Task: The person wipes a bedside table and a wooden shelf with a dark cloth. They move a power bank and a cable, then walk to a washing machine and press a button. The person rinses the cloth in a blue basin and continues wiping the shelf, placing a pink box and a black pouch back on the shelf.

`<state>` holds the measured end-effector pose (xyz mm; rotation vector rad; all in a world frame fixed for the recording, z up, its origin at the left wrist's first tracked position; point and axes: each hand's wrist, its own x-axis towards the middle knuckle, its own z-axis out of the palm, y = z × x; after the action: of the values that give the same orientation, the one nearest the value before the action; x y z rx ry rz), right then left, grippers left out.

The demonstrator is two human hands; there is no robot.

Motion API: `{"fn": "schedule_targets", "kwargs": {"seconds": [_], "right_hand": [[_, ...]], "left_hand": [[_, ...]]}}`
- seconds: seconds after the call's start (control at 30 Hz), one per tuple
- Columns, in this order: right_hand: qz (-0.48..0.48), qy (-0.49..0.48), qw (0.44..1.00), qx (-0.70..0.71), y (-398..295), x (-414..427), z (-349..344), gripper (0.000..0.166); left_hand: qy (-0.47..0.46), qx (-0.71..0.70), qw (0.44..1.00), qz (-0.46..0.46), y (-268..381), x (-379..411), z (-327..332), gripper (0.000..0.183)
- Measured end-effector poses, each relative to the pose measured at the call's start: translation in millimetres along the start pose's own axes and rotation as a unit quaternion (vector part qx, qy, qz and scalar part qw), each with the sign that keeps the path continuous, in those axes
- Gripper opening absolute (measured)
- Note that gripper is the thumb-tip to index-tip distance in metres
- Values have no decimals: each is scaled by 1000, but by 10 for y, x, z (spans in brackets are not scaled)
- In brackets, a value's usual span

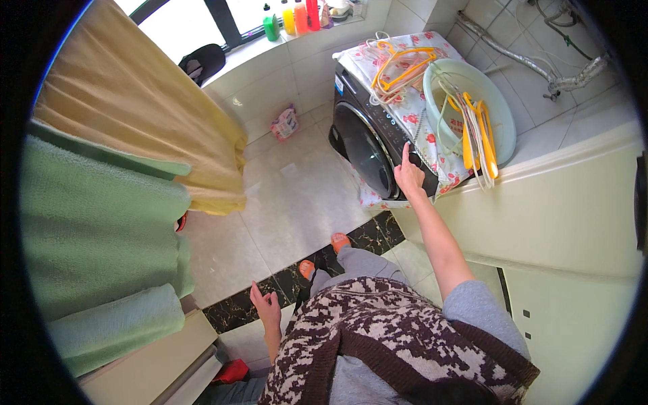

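Note:
My right hand point(409, 177) reaches out with its index finger extended and the other fingers curled in. The fingertip is at the control panel point(391, 119) of a black front-loading washing machine point(362, 152), close to a round knob point(414, 159). Whether it presses a button is too small to tell. The machine's round glass door appears closed. By my side hangs my left hand point(266, 306), holding nothing, its fingers apart. A floral cover point(430, 139) drapes the machine's top, with a pale green plastic basin point(508, 126) and orange and white clothes hangers point(405, 66) on it.
More hangers point(478, 136) hang over the basin's rim. Green towels point(111, 212) and a yellow curtain point(152, 111) hang at left. A pink-and-white package point(285, 123) lies by the wall. Bottles point(288, 19) line the windowsill. A pale door point(547, 212) is at right.

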<state>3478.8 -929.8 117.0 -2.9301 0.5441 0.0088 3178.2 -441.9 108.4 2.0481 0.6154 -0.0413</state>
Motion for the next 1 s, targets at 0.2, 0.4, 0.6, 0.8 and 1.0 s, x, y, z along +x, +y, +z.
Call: {"fn": "schedule_targets", "kwargs": {"seconds": [0.2,0.4,0.6,0.8,1.0], "right_hand": [[-14,-13,999,-28,-116,-136,-173,84],[-16,-15,999,-24,-169,-187,-257,84],[15,-17,1000,3,-147,-143,-215,87],[57,-28,997,49,-234,-50,-121,83],[15,2,990,140,-268,-337,-210,73]], "left_hand": [[-18,-10,1000,-1,74,105,42,73],[-48,8,998,47,132,216,116,72],[-104,36,991,78,285,430,108,72],[-141,56,976,158,182,946,19,73],[-210,126,952,185,72,1416,-107,75]]}}
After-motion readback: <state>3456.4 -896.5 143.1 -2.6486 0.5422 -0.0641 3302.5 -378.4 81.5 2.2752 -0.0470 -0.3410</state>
